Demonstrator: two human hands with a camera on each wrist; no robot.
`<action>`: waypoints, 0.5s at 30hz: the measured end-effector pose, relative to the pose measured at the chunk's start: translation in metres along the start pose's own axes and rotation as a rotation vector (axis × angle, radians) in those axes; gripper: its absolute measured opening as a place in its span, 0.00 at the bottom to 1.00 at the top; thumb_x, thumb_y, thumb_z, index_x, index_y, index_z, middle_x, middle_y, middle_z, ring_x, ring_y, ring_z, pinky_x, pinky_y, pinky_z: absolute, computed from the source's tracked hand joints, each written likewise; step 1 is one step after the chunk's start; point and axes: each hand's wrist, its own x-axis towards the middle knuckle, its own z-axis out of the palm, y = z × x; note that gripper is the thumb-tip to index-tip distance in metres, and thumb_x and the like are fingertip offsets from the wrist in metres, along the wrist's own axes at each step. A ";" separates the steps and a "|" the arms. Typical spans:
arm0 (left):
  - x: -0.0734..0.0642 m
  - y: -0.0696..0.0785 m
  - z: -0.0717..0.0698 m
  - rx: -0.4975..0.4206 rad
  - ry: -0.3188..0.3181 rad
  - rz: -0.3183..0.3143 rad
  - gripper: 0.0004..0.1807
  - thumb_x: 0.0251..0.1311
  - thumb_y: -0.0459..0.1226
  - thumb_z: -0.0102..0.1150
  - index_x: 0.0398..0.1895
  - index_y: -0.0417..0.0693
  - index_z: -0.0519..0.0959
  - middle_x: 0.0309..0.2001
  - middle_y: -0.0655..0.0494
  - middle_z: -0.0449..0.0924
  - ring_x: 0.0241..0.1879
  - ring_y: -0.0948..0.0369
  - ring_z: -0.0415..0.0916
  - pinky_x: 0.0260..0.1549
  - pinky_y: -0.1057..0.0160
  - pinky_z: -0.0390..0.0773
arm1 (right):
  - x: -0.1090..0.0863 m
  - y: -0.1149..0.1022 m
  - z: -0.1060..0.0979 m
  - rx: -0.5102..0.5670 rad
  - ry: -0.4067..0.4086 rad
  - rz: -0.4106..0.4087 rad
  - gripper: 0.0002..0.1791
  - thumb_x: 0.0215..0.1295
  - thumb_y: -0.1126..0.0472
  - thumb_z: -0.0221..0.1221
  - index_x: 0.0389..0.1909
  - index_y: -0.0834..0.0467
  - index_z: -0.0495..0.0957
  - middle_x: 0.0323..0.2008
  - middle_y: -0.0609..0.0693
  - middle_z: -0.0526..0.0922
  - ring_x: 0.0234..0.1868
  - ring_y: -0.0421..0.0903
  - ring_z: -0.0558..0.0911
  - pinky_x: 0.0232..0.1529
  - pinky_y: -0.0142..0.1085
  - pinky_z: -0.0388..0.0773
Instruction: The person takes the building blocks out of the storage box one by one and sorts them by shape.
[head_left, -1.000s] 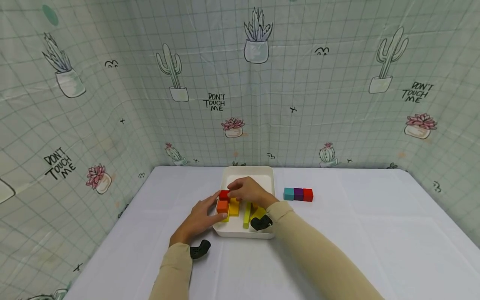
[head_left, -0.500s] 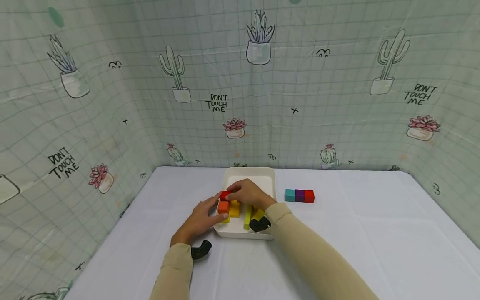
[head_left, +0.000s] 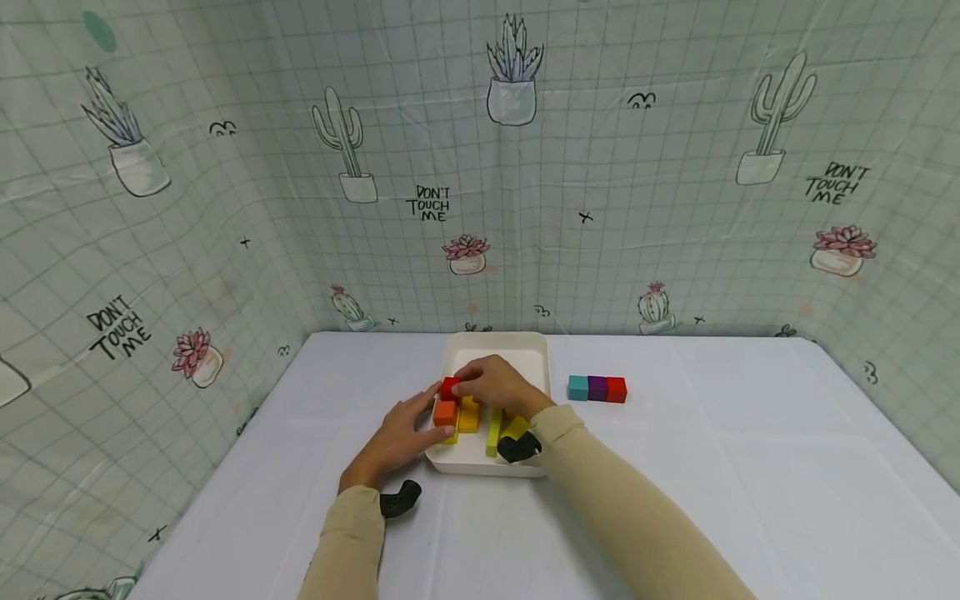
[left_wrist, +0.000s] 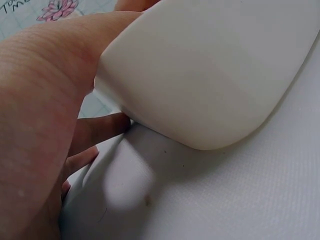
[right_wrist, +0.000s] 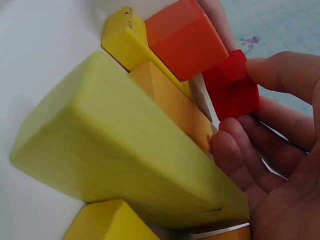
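Observation:
A white tray [head_left: 487, 464] stands on the table, holding orange and yellow wooden blocks. My right hand [head_left: 495, 383] reaches over it and pinches a red cube [right_wrist: 232, 85] between thumb and fingers, at the tray's left side. Right in front of that cube is an orange cube [right_wrist: 187, 40], resting on a long yellow block [right_wrist: 125, 37]. My left hand [head_left: 397, 435] holds the tray's left wall, thumb over the rim and fingers along the outside. Its fingertips [left_wrist: 117, 122] touch the lower outer wall in the left wrist view; the thumb's tip is hidden there.
A large yellow-green bar [right_wrist: 130, 145] lies in the tray beside an amber block [head_left: 468, 417], with another yellow block [head_left: 515, 427] to its right. Outside, a teal cube [head_left: 578, 387], a purple cube [head_left: 597, 388] and a second red cube [head_left: 616, 390] stand in a row.
The pinched red cube has shifted very slightly back, away from the orange cube. My left hand and the tray have stayed in place.

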 end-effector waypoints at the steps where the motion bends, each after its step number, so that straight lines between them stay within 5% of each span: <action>1: 0.000 0.000 0.001 0.000 -0.001 -0.001 0.47 0.58 0.63 0.61 0.79 0.70 0.55 0.77 0.53 0.57 0.76 0.39 0.44 0.67 0.27 0.47 | -0.001 0.000 0.000 0.008 0.004 0.008 0.16 0.68 0.53 0.64 0.52 0.54 0.84 0.46 0.46 0.84 0.42 0.50 0.80 0.44 0.38 0.81; 15: -0.001 0.002 0.002 -0.005 -0.002 -0.041 0.48 0.57 0.63 0.61 0.80 0.70 0.54 0.77 0.52 0.56 0.77 0.38 0.41 0.66 0.26 0.45 | -0.010 -0.006 -0.010 0.081 0.066 -0.025 0.18 0.69 0.51 0.62 0.55 0.54 0.82 0.50 0.48 0.83 0.46 0.50 0.81 0.48 0.39 0.83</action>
